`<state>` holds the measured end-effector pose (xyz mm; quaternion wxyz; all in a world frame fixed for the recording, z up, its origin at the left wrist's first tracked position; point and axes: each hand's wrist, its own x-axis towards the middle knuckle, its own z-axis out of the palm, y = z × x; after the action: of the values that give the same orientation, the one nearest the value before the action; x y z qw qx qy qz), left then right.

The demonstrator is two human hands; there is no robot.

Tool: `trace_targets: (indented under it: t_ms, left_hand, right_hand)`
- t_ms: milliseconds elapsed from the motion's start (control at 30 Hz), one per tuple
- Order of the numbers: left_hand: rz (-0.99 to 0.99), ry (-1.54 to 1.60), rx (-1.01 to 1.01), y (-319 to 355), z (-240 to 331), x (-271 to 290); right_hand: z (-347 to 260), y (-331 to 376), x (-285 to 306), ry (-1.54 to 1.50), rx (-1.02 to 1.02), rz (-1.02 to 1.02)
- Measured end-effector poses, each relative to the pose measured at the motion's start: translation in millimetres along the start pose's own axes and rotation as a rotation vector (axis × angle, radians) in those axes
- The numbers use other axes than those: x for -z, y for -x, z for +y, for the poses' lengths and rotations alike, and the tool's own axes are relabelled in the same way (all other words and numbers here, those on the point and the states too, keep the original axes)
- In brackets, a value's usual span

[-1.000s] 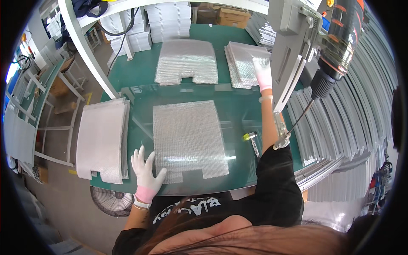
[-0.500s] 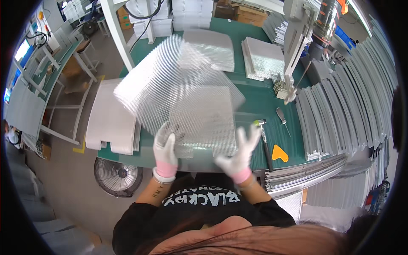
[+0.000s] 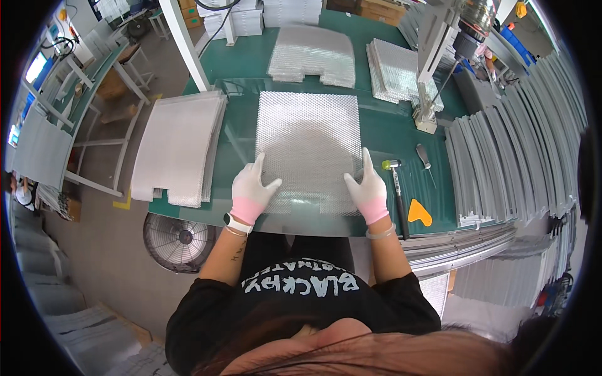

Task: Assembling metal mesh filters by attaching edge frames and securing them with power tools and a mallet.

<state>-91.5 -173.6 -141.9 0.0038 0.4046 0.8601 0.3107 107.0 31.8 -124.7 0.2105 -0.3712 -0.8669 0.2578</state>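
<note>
A silver mesh sheet (image 3: 307,122) lies nearly square on the green table in front of me. My left hand (image 3: 253,187), in a white glove with a pink cuff, rests at its near left edge, thumb and fingers spread apart. At the near right edge my right hand (image 3: 367,188), gloved the same way, has its index finger pointing forward and its thumb stretched over the mesh. Both hands flank the sheet with no visible pinch. The outline of notches shows faintly at the sheet's near side. Whether another sheet lies beneath it, I cannot tell.
Pale notched sheets (image 3: 179,147) are stacked at left. Farther back lie a mesh stack (image 3: 313,53) and another (image 3: 394,69). A mallet (image 3: 397,194), screwdriver (image 3: 425,164) and orange scraper (image 3: 419,214) lie right, below a machine column (image 3: 433,69). Upright panels (image 3: 501,163) line the right side.
The mesh sheet at my left hand, earlier turned askew and blurred over the table, now lies straight. My right hand has come from mid-air to its right edge.
</note>
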Motion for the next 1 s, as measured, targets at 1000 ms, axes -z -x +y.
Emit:
trace_targets:
  t_ms: [1000]
  left_hand:
    - [-0.393,-0.34,-0.17,-15.2,-6.7,6.1]
  right_hand:
    - [225.6,-180.6,88.3,0.739,-0.036,0.415]
